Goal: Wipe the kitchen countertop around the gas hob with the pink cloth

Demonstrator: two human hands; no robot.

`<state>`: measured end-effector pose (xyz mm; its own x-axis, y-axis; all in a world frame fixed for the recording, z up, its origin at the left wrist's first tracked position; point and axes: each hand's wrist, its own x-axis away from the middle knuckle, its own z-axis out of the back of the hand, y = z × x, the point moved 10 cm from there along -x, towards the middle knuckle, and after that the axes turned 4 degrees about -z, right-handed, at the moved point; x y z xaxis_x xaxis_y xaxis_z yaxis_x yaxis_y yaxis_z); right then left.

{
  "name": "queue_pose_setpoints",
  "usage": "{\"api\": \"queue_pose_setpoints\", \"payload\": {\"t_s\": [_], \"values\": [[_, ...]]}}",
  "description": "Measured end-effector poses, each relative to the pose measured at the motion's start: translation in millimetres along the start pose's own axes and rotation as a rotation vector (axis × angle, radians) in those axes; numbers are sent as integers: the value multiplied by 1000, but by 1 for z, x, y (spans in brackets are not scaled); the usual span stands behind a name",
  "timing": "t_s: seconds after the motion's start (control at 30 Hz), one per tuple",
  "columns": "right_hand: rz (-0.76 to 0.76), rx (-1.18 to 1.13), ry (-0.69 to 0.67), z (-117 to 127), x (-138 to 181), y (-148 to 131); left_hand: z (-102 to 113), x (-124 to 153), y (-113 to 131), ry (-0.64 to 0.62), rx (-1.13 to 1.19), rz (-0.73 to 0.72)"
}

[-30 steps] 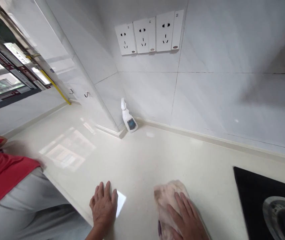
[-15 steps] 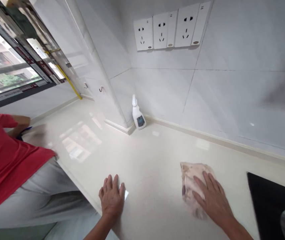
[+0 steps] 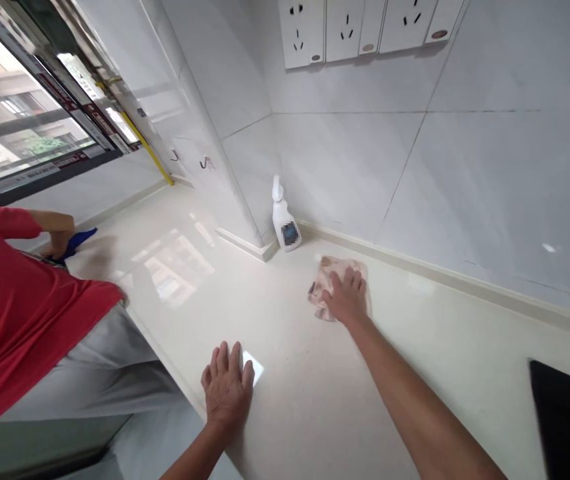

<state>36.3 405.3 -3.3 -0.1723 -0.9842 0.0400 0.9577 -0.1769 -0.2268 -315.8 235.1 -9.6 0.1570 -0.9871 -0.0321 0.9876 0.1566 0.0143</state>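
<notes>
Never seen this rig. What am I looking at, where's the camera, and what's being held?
No machine here: one camera worn on a person's head looks down at their bare hands. The right hand presses a stained cloth onto a pale countertop; the left hand lies flat and empty on it. A white trigger spray bottle stands in the corner against the wall, near wall sockets. At left, another person in a red shirt holds something blue.

Countertop (image 3: 305, 413), lower centre: smooth, glossy pale stone. Wall tiles (image 3: 489, 173), right: polished, faintly veined. Cloth (image 3: 319, 288), centre: crumpled, matt, stained fabric. Spray bottle (image 3: 285, 220), centre: smooth white plastic.
</notes>
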Motion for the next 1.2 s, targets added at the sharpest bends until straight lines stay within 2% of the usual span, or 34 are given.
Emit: {"api": "queue_pose_setpoints", "payload": {"t_s": [0.07,0.13,0.23,0.3,0.37,0.43,0.57,0.63,0.73,0.83,0.93,1.0,1.07,1.13,1.2], "values": [[85,-22,-16,-5,8,-36,0,0,1,-12,6,-11],[191,-44,-34,-9,29,-69,0,0,1,-11,5,-24],[359,-82,-55,-13,79,-108,2,-1,-1,15,-16,-32],[451,-105,-67,-16,118,-121,2,-1,-1,32,-32,-38],[539,-149,-48,-18,156,-124,3,-2,-1,44,-44,-47],[618,-209,7,-18,189,-116,4,-3,1,48,-53,-56],[680,-256,72,-20,225,-72,5,-2,3,27,-59,-45],[636,-230,59,-23,225,-39,5,-2,3,13,-56,-31],[510,-145,22,-24,205,13,5,-1,4,14,-38,-24],[336,-51,-30,-20,170,61,3,-2,4,21,-18,-21],[132,10,-59,-12,126,89,1,-2,3,31,-9,-18],[33,27,-51,-8,101,89,0,-2,3,42,3,-18],[-24,33,-33,-9,83,74,0,-2,3,53,17,-19],[-26,31,-19,-13,78,47,-1,-2,3,56,17,-25],[42,20,-11,-19,86,13,0,-2,4,56,0,-30]]}}
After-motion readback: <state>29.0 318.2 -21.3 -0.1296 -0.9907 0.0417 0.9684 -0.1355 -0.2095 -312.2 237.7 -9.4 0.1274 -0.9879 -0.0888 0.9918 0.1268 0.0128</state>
